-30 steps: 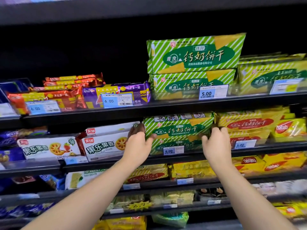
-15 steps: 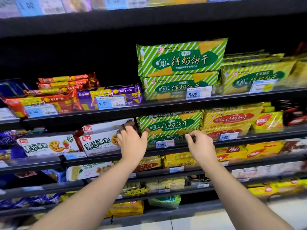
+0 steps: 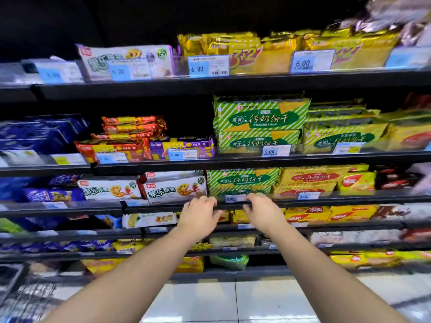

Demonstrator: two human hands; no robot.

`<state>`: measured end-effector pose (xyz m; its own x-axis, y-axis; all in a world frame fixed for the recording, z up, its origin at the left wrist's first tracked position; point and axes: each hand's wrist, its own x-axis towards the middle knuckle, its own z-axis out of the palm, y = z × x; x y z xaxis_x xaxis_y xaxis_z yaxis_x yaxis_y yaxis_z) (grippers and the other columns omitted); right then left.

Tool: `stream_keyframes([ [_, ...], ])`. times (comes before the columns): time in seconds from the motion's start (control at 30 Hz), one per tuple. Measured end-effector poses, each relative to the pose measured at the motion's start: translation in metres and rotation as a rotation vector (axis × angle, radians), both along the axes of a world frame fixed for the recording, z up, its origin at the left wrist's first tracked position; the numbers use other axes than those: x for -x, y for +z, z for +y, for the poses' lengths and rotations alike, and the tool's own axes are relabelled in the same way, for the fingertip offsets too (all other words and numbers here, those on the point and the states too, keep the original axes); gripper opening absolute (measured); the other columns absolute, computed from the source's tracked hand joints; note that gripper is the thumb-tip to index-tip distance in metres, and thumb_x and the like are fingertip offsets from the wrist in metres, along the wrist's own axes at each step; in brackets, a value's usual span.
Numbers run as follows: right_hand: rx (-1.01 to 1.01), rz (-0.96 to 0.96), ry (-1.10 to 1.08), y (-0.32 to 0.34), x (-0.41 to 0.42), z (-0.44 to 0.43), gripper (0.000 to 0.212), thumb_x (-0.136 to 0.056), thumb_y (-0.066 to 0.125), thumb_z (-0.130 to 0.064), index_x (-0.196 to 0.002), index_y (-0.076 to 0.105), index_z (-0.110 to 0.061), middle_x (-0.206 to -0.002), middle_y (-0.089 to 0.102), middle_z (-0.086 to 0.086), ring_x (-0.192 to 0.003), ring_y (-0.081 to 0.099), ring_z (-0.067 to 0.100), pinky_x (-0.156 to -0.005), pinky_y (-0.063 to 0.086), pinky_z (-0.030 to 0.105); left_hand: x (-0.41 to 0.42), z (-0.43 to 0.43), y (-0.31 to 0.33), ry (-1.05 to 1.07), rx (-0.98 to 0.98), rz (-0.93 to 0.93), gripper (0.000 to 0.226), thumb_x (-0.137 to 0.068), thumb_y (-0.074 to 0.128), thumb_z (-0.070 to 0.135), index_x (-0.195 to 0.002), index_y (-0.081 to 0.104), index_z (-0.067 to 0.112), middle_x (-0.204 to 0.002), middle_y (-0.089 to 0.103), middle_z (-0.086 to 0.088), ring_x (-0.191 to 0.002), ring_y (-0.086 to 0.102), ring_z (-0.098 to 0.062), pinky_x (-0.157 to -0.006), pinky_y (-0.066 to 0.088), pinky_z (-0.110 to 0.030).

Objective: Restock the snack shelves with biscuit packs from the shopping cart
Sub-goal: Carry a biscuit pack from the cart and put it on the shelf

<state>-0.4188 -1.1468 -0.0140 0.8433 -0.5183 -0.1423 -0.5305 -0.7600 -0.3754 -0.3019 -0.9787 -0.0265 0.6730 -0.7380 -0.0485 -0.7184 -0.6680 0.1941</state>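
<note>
Green-and-white striped biscuit packs (image 3: 242,179) lie stacked on the middle shelf (image 3: 326,199) behind a 6.00 price tag. My left hand (image 3: 198,217) and my right hand (image 3: 262,212) hover just in front of and below that shelf's edge, apart from the packs, fingers loosely spread and holding nothing. A taller stack of the same green packs (image 3: 260,123) stands on the shelf above. The wire shopping cart (image 3: 21,297) shows blurred at the bottom left corner.
White fruit-biscuit boxes (image 3: 173,191) sit left of the green packs and yellow packs with red labels (image 3: 310,180) to the right. Red and purple packs (image 3: 144,145) fill the upper shelf. Lower shelves hold yellow packs. Pale floor tiles (image 3: 233,301) lie below.
Both hands have drawn back from the green packs on the middle shelf and dropped below its edge. The view has pulled back and tilted up, showing one more shelf and the floor.
</note>
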Motion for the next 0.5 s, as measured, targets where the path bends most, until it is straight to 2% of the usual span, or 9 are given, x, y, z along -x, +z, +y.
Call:
stream_keyframes([
  [0.07, -0.003, 0.061, 0.063, 0.014, 0.01, 0.023, 0.037, -0.102, 0.048, -0.035, -0.133, 0.056, -0.017, -0.128, 0.056, 0.01, -0.115, 0.059, 0.033, -0.092, 0.052, 0.042, 0.013, 0.027, 0.02, 0.022, -0.148, -0.001, 0.043, -0.1, 0.041, 0.056, -0.126, 0.056, 0.025, -0.123, 0.06, -0.004, -0.119, 0.056, -0.03, -0.097, 0.044, -0.046],
  [0.17, 0.034, 0.149, 0.152, 0.03, 0.023, 0.06, 0.035, -0.101, 0.048, -0.036, -0.128, 0.057, -0.015, -0.124, 0.057, 0.011, -0.114, 0.06, 0.035, -0.089, 0.053, 0.042, 0.025, 0.073, 0.04, 0.084, -0.275, 0.047, 0.048, -0.1, 0.04, 0.053, -0.135, 0.052, 0.022, -0.138, 0.055, -0.008, -0.128, 0.049, -0.033, -0.105, 0.038, -0.049],
  [0.23, 0.053, 0.193, 0.222, 0.038, 0.027, 0.087, 0.034, -0.102, 0.048, -0.036, -0.128, 0.056, -0.016, -0.126, 0.056, 0.01, -0.115, 0.059, 0.035, -0.09, 0.053, 0.043, 0.029, 0.111, 0.05, 0.139, -0.309, 0.107, 0.049, -0.1, 0.039, 0.052, -0.135, 0.052, 0.021, -0.145, 0.05, -0.009, -0.133, 0.044, -0.032, -0.11, 0.035, -0.05],
  [0.37, 0.109, 0.269, 0.368, 0.053, 0.016, 0.156, 0.041, -0.103, 0.044, -0.035, -0.14, 0.049, -0.019, -0.136, 0.052, 0.01, -0.122, 0.054, 0.035, -0.098, 0.048, 0.045, 0.035, 0.204, 0.057, 0.221, -0.329, 0.101, 0.048, -0.101, 0.038, 0.053, -0.134, 0.051, 0.021, -0.136, 0.055, -0.008, -0.127, 0.048, -0.033, -0.106, 0.037, -0.048],
  [0.5, 0.159, 0.305, 0.496, 0.057, -0.02, 0.249, 0.039, -0.103, 0.043, -0.032, -0.139, 0.05, -0.018, -0.136, 0.053, 0.009, -0.123, 0.054, 0.033, -0.094, 0.05, 0.043, 0.028, 0.32, 0.047, 0.333, -0.331, 0.137, 0.047, -0.102, 0.039, 0.049, -0.138, 0.047, 0.02, -0.14, 0.051, -0.011, -0.128, 0.046, -0.036, -0.103, 0.038, -0.049],
])
